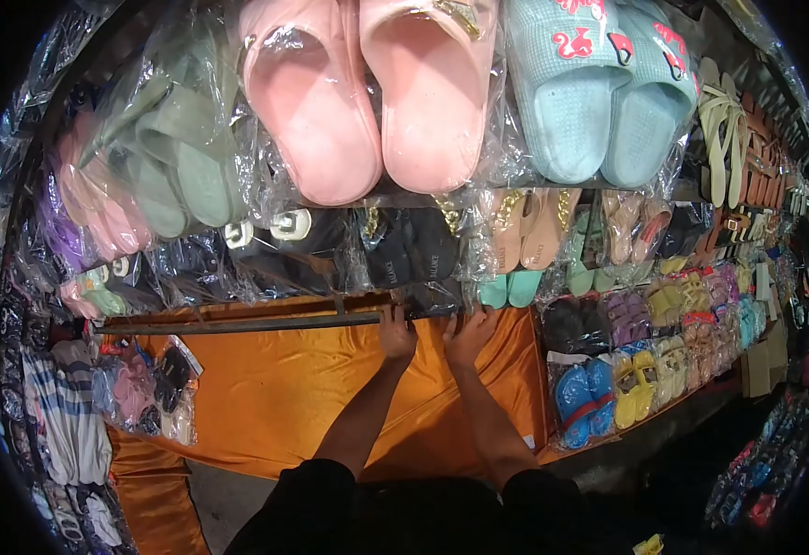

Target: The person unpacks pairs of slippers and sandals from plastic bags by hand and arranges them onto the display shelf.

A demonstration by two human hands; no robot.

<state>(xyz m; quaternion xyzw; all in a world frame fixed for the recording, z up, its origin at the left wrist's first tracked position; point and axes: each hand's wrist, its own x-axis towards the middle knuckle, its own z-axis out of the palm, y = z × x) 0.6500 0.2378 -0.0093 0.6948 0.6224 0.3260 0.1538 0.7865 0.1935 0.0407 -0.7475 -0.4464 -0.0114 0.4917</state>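
Note:
Both my hands reach forward to the lower edge of the slipper rack. My left hand (397,335) has its fingers curled at the left side of a pair of black slippers (434,298) in clear plastic, beside the dark rack bar (256,326). At the slippers' lower right corner, my right hand (469,336) is closed with its thumb toward them. The fingertips of both hands are partly hidden. Just above hang black slippers with gold chains (409,245), and to the right are tan slippers with chains (524,231) over mint-green soles (511,289).
An orange satin cloth (275,388) covers the table under my arms. Large pink slippers (316,129) and light blue slippers (566,120) hang close overhead. Bagged blue sandals (585,402) lie at the right, small wrapped pairs (150,384) at the left, near a striped cloth (67,416).

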